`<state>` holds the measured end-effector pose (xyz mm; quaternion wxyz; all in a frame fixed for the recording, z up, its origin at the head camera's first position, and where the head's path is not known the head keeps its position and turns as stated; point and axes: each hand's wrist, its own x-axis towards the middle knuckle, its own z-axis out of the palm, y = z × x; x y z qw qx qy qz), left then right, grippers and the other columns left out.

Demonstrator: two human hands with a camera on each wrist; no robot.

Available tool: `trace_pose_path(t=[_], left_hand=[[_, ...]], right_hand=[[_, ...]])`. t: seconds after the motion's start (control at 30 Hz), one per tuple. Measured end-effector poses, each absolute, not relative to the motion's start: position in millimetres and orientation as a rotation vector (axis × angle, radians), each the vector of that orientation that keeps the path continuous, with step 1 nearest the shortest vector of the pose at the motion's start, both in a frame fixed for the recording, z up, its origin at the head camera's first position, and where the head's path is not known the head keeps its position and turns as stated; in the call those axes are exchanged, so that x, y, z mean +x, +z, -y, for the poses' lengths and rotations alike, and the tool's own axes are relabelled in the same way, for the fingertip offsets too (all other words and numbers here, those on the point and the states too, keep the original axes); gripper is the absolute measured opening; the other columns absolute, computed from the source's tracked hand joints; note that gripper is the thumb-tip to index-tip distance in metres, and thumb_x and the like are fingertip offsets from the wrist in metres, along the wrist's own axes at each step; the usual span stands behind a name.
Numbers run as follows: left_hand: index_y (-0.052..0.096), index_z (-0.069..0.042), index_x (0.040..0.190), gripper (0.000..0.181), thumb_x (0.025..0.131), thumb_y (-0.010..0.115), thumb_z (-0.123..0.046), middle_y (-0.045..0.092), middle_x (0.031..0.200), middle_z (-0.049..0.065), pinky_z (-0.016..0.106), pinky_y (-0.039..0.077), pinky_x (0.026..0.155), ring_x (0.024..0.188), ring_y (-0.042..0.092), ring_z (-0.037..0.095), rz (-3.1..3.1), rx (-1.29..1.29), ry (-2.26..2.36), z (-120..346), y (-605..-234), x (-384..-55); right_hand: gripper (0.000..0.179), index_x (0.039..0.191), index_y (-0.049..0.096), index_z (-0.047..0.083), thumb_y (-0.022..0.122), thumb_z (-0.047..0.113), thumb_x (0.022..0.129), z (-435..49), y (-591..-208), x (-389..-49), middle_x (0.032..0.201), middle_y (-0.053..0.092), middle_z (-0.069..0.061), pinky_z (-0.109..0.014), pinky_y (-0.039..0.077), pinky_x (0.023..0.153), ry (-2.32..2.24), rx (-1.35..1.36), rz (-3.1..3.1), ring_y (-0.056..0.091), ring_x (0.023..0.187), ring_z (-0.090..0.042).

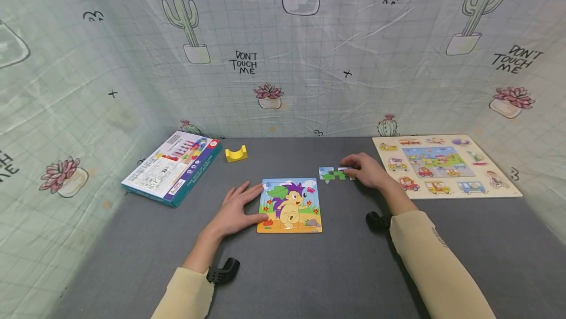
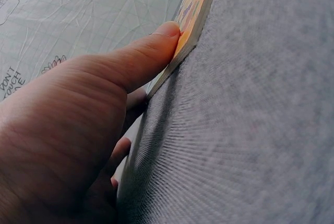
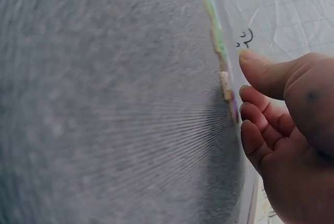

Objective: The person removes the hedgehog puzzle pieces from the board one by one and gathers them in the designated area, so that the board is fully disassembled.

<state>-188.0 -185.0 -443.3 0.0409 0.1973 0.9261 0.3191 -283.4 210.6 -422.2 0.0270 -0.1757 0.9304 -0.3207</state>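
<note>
A square jigsaw puzzle [image 1: 290, 206] showing a purple-spined hedgehog lies flat on the grey table. My left hand [image 1: 235, 211] rests at its left side, with the thumb on the lower left corner and the fingers stretched toward the upper left. In the left wrist view the thumb [image 2: 151, 49] lies on the puzzle's orange edge. To the right of the puzzle, a short row of joined jigsaw pieces [image 1: 332, 174] in blue and green lies on the table. My right hand [image 1: 363, 169] is at the row's right end, partly covering it, with loosely bent fingers and a gap below the thumb.
At the back left lies a flat teal and white box [image 1: 172, 166], with a yellow curved block [image 1: 236, 154] beside it. A wooden vehicle puzzle board [image 1: 491, 188] lies at the right, close to my right forearm. A patterned curtain [image 1: 300, 73] stands behind the table.
</note>
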Motion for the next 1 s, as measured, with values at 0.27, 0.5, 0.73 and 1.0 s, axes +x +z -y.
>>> trace_pose_path(t=[0.27,0.5,0.73,1.0], left_hand=[[0.046,-0.01,0.153,0.083,0.086,0.078,-0.047,0.043,0.157,0.006,0.06,0.004,0.119,0.151,0.018,0.035,-2.834,0.634,0.99,184.3,-442.7,-188.0],[0.046,-0.01,0.153,0.083,0.086,0.078,-0.047,0.042,0.157,0.006,0.06,0.004,0.118,0.151,0.018,0.036,-2.837,0.629,0.985,184.0,-442.7,-187.9],[0.045,-0.011,0.153,0.084,0.086,0.077,-0.049,0.042,0.157,0.006,0.06,0.004,0.119,0.151,0.018,0.036,-2.846,0.614,0.97,183.6,-443.6,-188.1],[0.045,-0.01,0.153,0.084,0.086,0.078,-0.048,0.042,0.157,0.006,0.06,0.004,0.119,0.151,0.018,0.035,-2.844,0.614,0.977,184.1,-443.3,-187.9]], right_hand=[[0.037,0.13,0.062,-0.005,0.067,0.013,0.099,-199.6,-412.9,-274.4,0.124,0.056,-0.025,-0.056,0.045,0.093,-1.106,-0.571,-2.863,0.055,0.11,-0.039],[0.042,0.132,0.061,-0.004,0.07,0.018,0.097,-176.8,-410.1,-265.8,0.127,0.058,-0.022,-0.052,0.049,0.089,-1.18,-0.565,-2.827,0.056,0.111,-0.037],[0.045,0.133,0.061,-0.003,0.072,0.02,0.096,-154.6,-411.7,-258.0,0.127,0.058,-0.019,-0.046,0.051,0.081,-1.225,-0.6,-2.78,0.057,0.107,-0.033],[0.046,0.133,0.06,-0.002,0.073,0.02,0.095,-136.7,-414.1,-249.6,0.126,0.059,-0.018,-0.047,0.05,0.091,-1.26,-0.623,-2.703,0.056,0.109,-0.032]])
